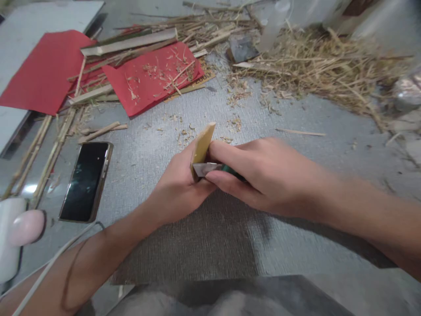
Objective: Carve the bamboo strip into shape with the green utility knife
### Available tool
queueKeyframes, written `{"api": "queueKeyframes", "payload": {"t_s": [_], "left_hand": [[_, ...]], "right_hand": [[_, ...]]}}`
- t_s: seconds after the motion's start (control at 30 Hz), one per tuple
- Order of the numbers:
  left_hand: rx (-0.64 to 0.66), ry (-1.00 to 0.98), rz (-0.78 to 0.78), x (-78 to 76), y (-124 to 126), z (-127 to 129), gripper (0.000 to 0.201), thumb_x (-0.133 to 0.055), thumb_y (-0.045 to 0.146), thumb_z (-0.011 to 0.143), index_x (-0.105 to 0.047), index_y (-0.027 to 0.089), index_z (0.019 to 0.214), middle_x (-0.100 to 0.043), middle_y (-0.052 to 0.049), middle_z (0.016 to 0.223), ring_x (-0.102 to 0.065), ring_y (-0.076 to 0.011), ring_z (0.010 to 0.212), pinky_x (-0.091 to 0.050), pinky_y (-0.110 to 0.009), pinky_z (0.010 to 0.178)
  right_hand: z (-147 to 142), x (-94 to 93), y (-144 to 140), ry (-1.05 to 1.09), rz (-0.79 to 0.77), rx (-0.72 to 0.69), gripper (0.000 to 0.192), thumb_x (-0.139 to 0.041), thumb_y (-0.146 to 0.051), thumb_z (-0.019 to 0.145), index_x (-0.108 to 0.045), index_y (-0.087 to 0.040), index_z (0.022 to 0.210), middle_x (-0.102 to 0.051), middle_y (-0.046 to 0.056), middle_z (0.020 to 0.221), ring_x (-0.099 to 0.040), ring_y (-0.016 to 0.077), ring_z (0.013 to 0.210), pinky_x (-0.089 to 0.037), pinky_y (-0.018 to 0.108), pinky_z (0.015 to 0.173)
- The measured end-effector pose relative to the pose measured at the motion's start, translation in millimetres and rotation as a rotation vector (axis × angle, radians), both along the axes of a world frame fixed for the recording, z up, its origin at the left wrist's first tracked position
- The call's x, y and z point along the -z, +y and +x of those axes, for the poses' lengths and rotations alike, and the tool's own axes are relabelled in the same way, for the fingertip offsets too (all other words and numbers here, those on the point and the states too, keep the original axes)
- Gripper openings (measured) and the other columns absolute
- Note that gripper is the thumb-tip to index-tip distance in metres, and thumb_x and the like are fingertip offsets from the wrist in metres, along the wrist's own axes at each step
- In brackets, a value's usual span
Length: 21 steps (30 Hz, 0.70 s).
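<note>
A: What's the surface?

B: A grey woven mat, shavings scattered, straw pile at one o'clock.

A: Counts?

B: Two red paper sheets at eleven, one phone at nine.

A: Hands?

B: Centre. Left hand fingers clamp the bamboo slat; right hand fingers clamp the knife, blade touching it.

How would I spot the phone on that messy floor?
Start at the big red paper sheet on the left and look below it, past the loose bamboo sticks. The phone lies flat on the grey mat, left of the left hand. Its dark glossy screen is the only smooth, shiny thing among the straw.
</note>
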State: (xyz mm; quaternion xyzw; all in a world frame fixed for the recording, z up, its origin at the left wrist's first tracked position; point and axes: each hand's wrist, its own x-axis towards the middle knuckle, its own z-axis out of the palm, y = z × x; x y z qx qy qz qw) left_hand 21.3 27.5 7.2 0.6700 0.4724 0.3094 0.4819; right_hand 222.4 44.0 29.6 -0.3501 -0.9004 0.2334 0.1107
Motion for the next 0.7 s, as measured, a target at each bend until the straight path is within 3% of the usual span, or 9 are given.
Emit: {"api": "queueKeyframes", "payload": {"t_s": [0.17, 0.33, 0.7], "left_hand": [[-0.001, 0.084, 0.103, -0.6, -0.3, -1.4, 0.013, -0.071, 0.027, 0.090, -0.060, 0.022, 0.085, -0.069, 0.000, 0.079, -0.071, -0.0204, 0.083, -0.054, -0.029, 0.066], [0.011, 0.190, 0.203, -0.8, 0.4, -2.6, 0.009, -0.069, 0.029, 0.093, -0.063, 0.023, 0.094, -0.064, 0.003, 0.068, -0.069, -0.0199, 0.070, -0.050, -0.029, 0.056], [0.026, 0.255, 0.208, 1.0, 0.2, -4.5, 0.019, -0.067, 0.037, 0.097, -0.065, 0.022, 0.109, -0.071, 0.000, 0.076, -0.070, -0.0201, 0.070, -0.047, -0.028, 0.053]], "right_hand": [[1.3, 0.7, -0.4, 0.003, 0.020, -0.003, 0.031, -0.036, -0.044, 0.113, -0.058, -0.022, 0.111, -0.061, -0.001, 0.071, -0.040, 0.0152, 0.054, -0.016, 0.033, 0.057], [1.5, 1.3, -0.1, -0.001, 0.012, -0.017, 0.033, -0.036, -0.044, 0.113, -0.059, -0.020, 0.114, -0.061, -0.001, 0.070, -0.039, 0.0153, 0.054, -0.016, 0.033, 0.058], [1.1, 0.4, 0.3, -0.007, 0.030, -0.018, 0.033, -0.036, -0.043, 0.113, -0.059, -0.020, 0.113, -0.060, -0.001, 0.069, -0.037, 0.0152, 0.053, -0.015, 0.033, 0.057]]}}
